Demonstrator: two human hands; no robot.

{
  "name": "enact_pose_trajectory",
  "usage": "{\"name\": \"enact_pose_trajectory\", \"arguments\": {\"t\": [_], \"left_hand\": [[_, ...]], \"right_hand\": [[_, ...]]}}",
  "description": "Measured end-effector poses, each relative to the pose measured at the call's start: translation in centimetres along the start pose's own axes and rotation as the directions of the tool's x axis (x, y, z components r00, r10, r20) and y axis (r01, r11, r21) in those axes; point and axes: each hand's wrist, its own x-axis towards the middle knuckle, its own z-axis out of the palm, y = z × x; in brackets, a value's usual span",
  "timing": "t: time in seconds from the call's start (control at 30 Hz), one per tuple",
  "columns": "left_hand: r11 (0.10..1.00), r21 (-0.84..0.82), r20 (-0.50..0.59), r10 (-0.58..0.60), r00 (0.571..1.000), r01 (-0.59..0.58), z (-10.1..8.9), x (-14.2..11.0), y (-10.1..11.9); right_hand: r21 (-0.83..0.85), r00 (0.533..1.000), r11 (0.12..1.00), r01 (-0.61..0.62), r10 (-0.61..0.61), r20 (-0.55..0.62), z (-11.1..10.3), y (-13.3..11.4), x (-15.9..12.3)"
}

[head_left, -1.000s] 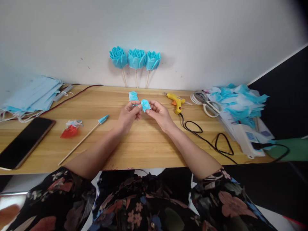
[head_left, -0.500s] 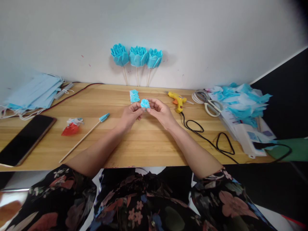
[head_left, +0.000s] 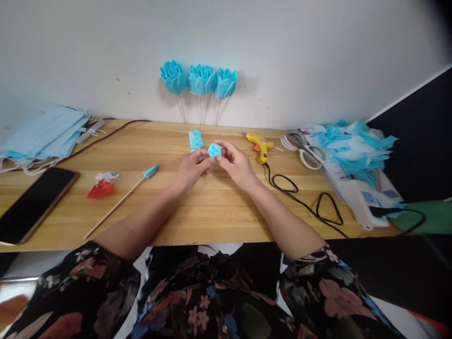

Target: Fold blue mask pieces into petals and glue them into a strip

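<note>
Between both hands, over the middle of the table, is a small folded blue fabric petal (head_left: pixel 214 150). The fingertips of my left hand (head_left: pixel 195 167) pinch its left side. On its right side, my right hand (head_left: pixel 235 162) closes thumb and fingers on it. Just behind my left hand lies a little stack of blue petals (head_left: pixel 196 140) on the wood. To the left rests a thin wooden stick (head_left: pixel 118 205) with a blue wrapped tip (head_left: pixel 151 171).
Three blue fabric flowers (head_left: pixel 201 80) on sticks lean against the wall. A yellow glue gun (head_left: pixel 259 146), white-handled scissors (head_left: pixel 312 157) and blue scraps (head_left: pixel 356 146) are on the right. Leftward are face masks (head_left: pixel 45 132), a phone (head_left: pixel 37 202) and a red packet (head_left: pixel 102 187).
The petal has turned a little in my fingers, and its folds now face the camera more. Both hands keep their grip. The view has shifted slightly.
</note>
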Motion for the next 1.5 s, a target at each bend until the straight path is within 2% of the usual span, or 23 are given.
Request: {"name": "enact_pose_trajectory", "arguments": {"t": [0.13, 0.23, 0.5, 0.73, 1.1, 1.5], "left_hand": [[0.999, -0.017, 0.048, -0.045, 0.998, 0.045, 0.1, -0.1, -0.1], [0.999, 0.011, 0.074, -0.046, 0.996, 0.046, 0.1, -0.2, -0.1], [0.999, 0.013, -0.017, -0.045, 0.999, 0.045, 0.0, 0.1, -0.2], [0.996, 0.078, -0.015, -0.043, 0.999, 0.044, 0.1, -0.1, 0.3], [0.967, 0.253, 0.047, 0.017, 0.999, -0.028, 0.1, -0.5, 1.2], [0.971, 0.239, 0.035, 0.018, 0.999, -0.026, 0.0, -0.2, 0.7]], "right_hand": [[0.053, 0.999, 0.999, -0.004, 0.007, -0.053, -0.2, 0.0, 0.1], [0.079, 0.999, 0.997, -0.018, 0.021, -0.044, -0.1, 0.0, 0.1], [0.132, 0.998, 0.990, -0.054, 0.055, -0.008, 0.0, -0.3, -0.1], [0.158, 0.992, 0.987, -0.041, 0.059, -0.108, -0.7, -0.8, 0.1], [0.103, 0.996, 0.994, -0.021, 0.030, -0.089, -0.9, -0.6, 0.3], [0.144, 0.997, 0.989, -0.034, 0.043, -0.062, -1.0, -0.7, 0.3]]}}
